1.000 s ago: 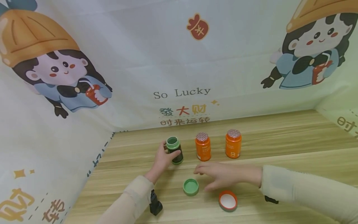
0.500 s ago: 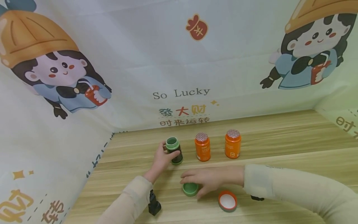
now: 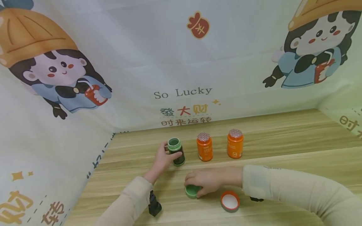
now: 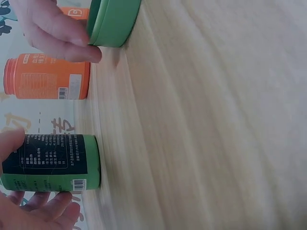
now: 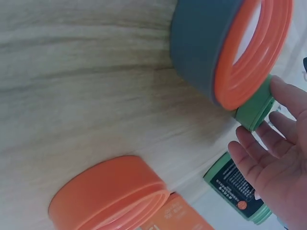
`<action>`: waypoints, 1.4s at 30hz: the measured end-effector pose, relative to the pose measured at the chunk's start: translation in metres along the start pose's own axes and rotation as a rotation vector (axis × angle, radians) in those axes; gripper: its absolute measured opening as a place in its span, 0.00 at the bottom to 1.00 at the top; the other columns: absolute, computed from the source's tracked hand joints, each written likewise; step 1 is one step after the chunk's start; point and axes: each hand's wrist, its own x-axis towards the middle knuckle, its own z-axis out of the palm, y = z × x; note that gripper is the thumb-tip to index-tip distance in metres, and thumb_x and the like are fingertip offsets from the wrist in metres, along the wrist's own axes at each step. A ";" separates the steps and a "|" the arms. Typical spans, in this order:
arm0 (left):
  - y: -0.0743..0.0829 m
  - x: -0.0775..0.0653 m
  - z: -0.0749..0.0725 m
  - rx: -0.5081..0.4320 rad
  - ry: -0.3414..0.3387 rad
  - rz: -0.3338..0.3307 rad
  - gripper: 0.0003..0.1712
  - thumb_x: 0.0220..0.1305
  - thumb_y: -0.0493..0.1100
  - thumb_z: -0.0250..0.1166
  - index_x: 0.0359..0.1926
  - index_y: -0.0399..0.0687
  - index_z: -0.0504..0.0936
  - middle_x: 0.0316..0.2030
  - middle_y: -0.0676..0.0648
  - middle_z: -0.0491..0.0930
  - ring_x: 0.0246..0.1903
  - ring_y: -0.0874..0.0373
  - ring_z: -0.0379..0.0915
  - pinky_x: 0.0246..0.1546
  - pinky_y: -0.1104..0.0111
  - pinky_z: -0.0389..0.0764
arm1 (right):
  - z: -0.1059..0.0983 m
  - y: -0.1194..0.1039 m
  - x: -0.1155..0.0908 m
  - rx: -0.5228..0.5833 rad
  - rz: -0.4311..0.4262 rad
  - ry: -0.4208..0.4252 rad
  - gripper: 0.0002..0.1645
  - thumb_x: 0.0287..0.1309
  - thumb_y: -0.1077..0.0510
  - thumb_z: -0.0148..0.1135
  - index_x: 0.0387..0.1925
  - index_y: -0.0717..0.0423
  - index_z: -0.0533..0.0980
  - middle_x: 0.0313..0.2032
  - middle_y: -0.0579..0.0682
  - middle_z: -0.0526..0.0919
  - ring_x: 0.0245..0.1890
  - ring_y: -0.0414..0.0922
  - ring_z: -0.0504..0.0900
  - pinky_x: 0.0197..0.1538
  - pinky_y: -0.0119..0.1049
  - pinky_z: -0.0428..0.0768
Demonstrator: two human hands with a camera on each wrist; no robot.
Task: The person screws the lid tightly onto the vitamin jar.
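Observation:
My left hand (image 3: 161, 160) grips an upright, uncapped green bottle (image 3: 179, 159) with a dark label, thumb on one side and fingers on the other. In the left wrist view this bottle (image 4: 53, 163) has fine white print and a barcode. To its lower right in the head view, my right hand (image 3: 207, 179) pinches a green lid (image 3: 192, 191) that lies hollow side up on the table. Thumb and fingers are at opposite edges of the lid (image 5: 253, 108) in the right wrist view. The palm covers part of its rim from above.
Two orange bottles (image 3: 205, 151) (image 3: 235, 147) with patterned seals stand right of the green one. A grey lid with an orange rim (image 3: 230, 201) lies near the right forearm. An orange lid (image 5: 108, 194) shows in the right wrist view. A printed cloth (image 3: 135, 78) backs the wooden table.
My right hand has moved left and down onto the green lid, and its fingers have closed around the lid's edge. My left hand keeps its hold on the green bottle.

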 end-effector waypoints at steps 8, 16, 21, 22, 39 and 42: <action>0.000 -0.009 -0.006 -0.022 -0.041 0.032 0.30 0.50 0.36 0.69 0.52 0.34 0.65 0.47 0.34 0.72 0.46 0.42 0.72 0.45 0.57 0.77 | -0.008 0.008 -0.010 0.033 0.058 0.041 0.25 0.52 0.58 0.63 0.51 0.64 0.72 0.49 0.54 0.74 0.48 0.43 0.73 0.52 0.27 0.71; 0.004 -0.027 -0.011 0.003 -0.122 0.024 0.35 0.50 0.39 0.70 0.57 0.34 0.64 0.48 0.35 0.72 0.46 0.44 0.73 0.45 0.57 0.76 | -0.022 0.019 -0.032 0.152 0.144 0.123 0.24 0.50 0.61 0.62 0.50 0.65 0.72 0.49 0.55 0.73 0.46 0.44 0.74 0.52 0.32 0.73; 0.008 -0.041 -0.011 0.011 -0.151 0.032 0.36 0.47 0.39 0.72 0.56 0.34 0.66 0.48 0.36 0.74 0.43 0.48 0.75 0.45 0.58 0.76 | -0.033 0.021 -0.047 0.178 0.185 0.172 0.24 0.50 0.61 0.60 0.51 0.66 0.72 0.51 0.56 0.73 0.48 0.48 0.74 0.53 0.38 0.73; 0.010 -0.044 -0.011 0.012 -0.159 0.035 0.35 0.47 0.39 0.72 0.55 0.34 0.66 0.47 0.36 0.74 0.42 0.49 0.75 0.44 0.58 0.76 | -0.035 0.022 -0.049 0.186 0.197 0.178 0.24 0.51 0.61 0.60 0.51 0.66 0.71 0.51 0.56 0.73 0.49 0.48 0.74 0.54 0.39 0.73; 0.016 -0.062 0.004 -0.030 -0.340 0.093 0.34 0.49 0.39 0.70 0.55 0.34 0.65 0.48 0.36 0.73 0.45 0.45 0.75 0.47 0.56 0.76 | -0.050 0.024 -0.066 0.223 0.230 0.297 0.24 0.52 0.61 0.60 0.52 0.62 0.71 0.52 0.52 0.72 0.51 0.47 0.71 0.55 0.43 0.71; 0.016 -0.062 0.005 -0.025 -0.339 0.113 0.35 0.48 0.38 0.71 0.55 0.34 0.64 0.48 0.35 0.73 0.45 0.45 0.75 0.47 0.56 0.76 | -0.050 0.022 -0.064 0.228 0.215 0.312 0.24 0.51 0.62 0.60 0.52 0.63 0.70 0.52 0.53 0.73 0.51 0.48 0.71 0.55 0.42 0.71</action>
